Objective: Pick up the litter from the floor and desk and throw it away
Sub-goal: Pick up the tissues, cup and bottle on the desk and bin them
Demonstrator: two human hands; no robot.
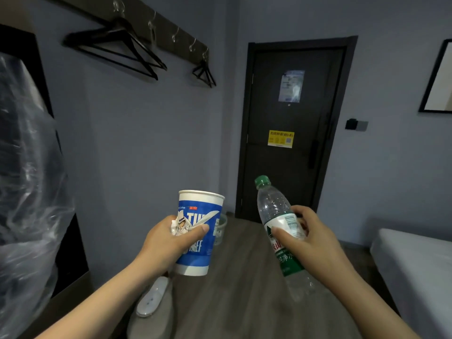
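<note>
Left hand (pixel 168 243) grips a blue paper cup (pixel 199 233) plus a crumpled tissue (pixel 174 226); right hand (pixel 305 238) holds a clear water bottle (pixel 281 228), both up over the floor (pixel 244 289), small bin (pixel 221 227) far behind the cup.

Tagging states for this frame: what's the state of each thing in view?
Left hand: grips cup and paper wad.
Cup: upright, lidless, held in the air.
Paper wad: crumpled, pressed against cup.
Right hand: grips bottle.
Bottle: capped, tilted, looks empty.
Door: closed.
Bin: on floor by door, partly hidden behind cup.
Hangers: hung on wall hooks.
</note>
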